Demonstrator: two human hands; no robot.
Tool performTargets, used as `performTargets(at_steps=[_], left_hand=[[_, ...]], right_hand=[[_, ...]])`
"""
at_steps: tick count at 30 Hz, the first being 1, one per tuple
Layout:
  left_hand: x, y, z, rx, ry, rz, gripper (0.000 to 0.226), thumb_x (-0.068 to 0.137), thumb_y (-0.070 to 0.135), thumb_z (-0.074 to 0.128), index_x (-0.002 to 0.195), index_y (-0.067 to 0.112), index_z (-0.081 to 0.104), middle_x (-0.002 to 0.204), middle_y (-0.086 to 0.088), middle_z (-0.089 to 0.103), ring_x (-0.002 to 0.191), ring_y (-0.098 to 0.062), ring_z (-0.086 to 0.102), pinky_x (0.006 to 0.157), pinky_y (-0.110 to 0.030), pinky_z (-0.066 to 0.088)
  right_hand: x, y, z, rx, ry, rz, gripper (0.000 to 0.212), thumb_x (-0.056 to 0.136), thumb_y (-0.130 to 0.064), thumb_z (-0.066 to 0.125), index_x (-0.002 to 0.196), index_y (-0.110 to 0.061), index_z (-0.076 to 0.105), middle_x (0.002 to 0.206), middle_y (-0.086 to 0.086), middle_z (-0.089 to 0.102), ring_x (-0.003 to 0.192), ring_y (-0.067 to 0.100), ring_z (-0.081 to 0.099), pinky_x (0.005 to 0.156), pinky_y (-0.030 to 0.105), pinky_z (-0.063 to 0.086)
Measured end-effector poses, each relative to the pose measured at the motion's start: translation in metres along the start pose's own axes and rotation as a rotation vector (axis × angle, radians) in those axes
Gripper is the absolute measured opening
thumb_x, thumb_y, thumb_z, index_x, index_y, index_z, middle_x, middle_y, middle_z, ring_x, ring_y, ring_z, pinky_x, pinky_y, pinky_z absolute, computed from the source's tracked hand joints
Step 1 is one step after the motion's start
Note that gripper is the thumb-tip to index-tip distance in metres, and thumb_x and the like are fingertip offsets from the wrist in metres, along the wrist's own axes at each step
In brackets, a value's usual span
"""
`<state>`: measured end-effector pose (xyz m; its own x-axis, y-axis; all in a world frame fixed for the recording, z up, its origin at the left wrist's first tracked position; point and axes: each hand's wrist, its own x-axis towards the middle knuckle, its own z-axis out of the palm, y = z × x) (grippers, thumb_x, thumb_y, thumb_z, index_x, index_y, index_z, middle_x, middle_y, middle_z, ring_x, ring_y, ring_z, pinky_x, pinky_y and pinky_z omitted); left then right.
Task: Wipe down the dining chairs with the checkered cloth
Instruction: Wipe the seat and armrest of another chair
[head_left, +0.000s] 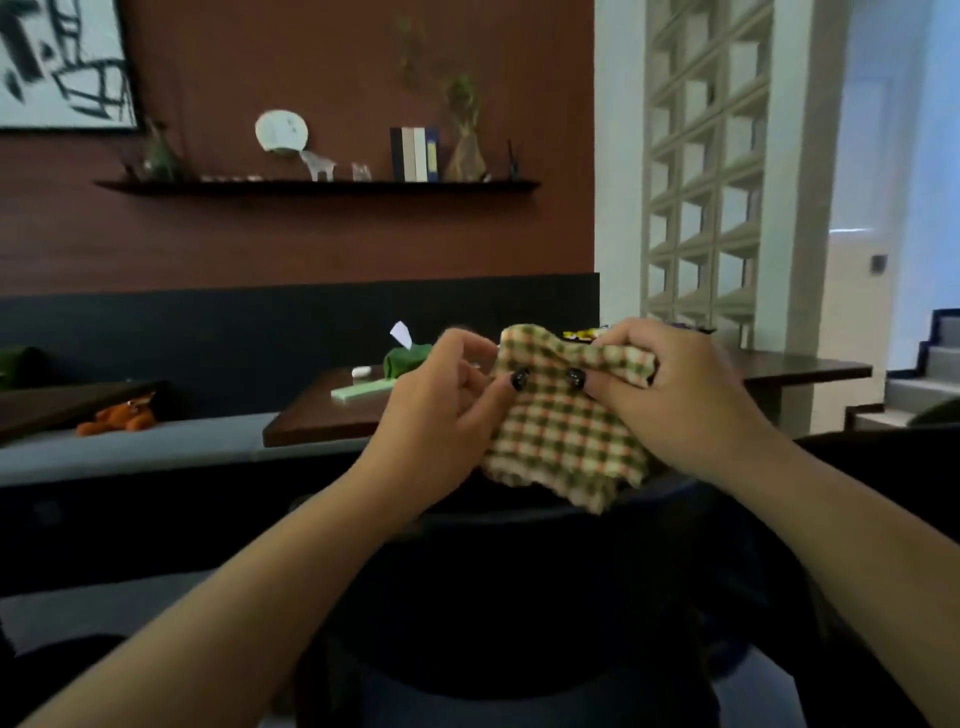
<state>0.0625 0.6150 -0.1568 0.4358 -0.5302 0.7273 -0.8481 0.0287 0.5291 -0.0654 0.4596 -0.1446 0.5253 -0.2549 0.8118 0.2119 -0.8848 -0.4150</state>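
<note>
The checkered cloth (561, 431), green, cream and orange, hangs in the air in front of me, bunched along its top edge. My left hand (441, 410) pinches its left side with thumb and fingers. My right hand (675, 395) grips its upper right part. Just under the cloth curves the dark rounded back of a dining chair (519, 519), and the cloth's lower edge hangs close above that rim. The chair's seat is lost in shadow below.
A dark wooden table (322, 415) stands behind the chair with a green tissue holder (405, 358) and a pale green strip on it. A grey bench (130, 452) with an orange plush toy (119, 415) runs along the left wall. Stairs (924, 374) rise at the right.
</note>
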Motion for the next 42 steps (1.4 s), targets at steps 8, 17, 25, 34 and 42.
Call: performTargets(at_steps=[8, 17, 25, 34, 42], left_hand=[[0.084, -0.092, 0.047, 0.252, -0.226, -0.204, 0.021, 0.095, 0.034, 0.058, 0.111, 0.021, 0.053, 0.100, 0.002, 0.064, 0.096, -0.015, 0.060, 0.074, -0.026, 0.041], [0.072, -0.139, 0.067, -0.112, -0.250, -0.585, 0.018, 0.091, 0.037, 0.065, 0.098, 0.020, 0.063, 0.082, -0.002, 0.073, 0.050, -0.005, 0.062, 0.044, -0.021, 0.046], [0.056, -0.138, 0.070, -0.124, -0.250, -0.732, 0.009, 0.093, 0.037, 0.061, 0.091, 0.029, 0.058, 0.070, 0.000, 0.070, 0.050, -0.004, 0.060, 0.041, -0.018, 0.043], [0.038, -0.156, 0.085, 0.077, -0.451, -0.881, 0.006, 0.097, 0.028, 0.054, 0.102, 0.028, 0.055, 0.079, 0.012, 0.060, 0.073, 0.001, 0.057, 0.060, -0.010, 0.041], [0.021, -0.159, 0.089, 0.150, -0.744, -0.965, 0.007, 0.096, 0.023, 0.056, 0.094, 0.020, 0.062, 0.089, 0.008, 0.060, 0.082, -0.009, 0.055, 0.061, -0.007, 0.037]], right_hand=[[0.071, 0.093, 0.073, -0.354, -0.292, 0.276, 0.009, 0.086, -0.021, 0.062, 0.092, -0.014, 0.061, 0.096, 0.008, 0.063, 0.088, 0.027, 0.060, 0.071, 0.035, 0.049], [0.071, 0.124, 0.096, -0.396, -0.495, 0.336, 0.015, 0.083, -0.028, 0.067, 0.082, -0.014, 0.063, 0.083, -0.002, 0.061, 0.081, 0.019, 0.057, 0.057, 0.030, 0.035], [0.057, 0.134, 0.109, -0.269, -0.578, 0.540, 0.013, 0.087, -0.028, 0.064, 0.078, -0.023, 0.056, 0.076, -0.007, 0.059, 0.069, 0.006, 0.054, 0.051, 0.021, 0.037], [0.039, 0.141, 0.118, -0.346, -1.030, 0.778, 0.030, 0.095, -0.039, 0.048, 0.071, -0.023, 0.041, 0.079, 0.001, 0.055, 0.079, 0.026, 0.058, 0.061, 0.035, 0.041], [0.023, 0.137, 0.126, -0.399, -1.386, 0.837, 0.028, 0.100, -0.032, 0.040, 0.107, -0.011, 0.058, 0.112, 0.014, 0.060, 0.099, 0.033, 0.058, 0.071, 0.033, 0.040]])
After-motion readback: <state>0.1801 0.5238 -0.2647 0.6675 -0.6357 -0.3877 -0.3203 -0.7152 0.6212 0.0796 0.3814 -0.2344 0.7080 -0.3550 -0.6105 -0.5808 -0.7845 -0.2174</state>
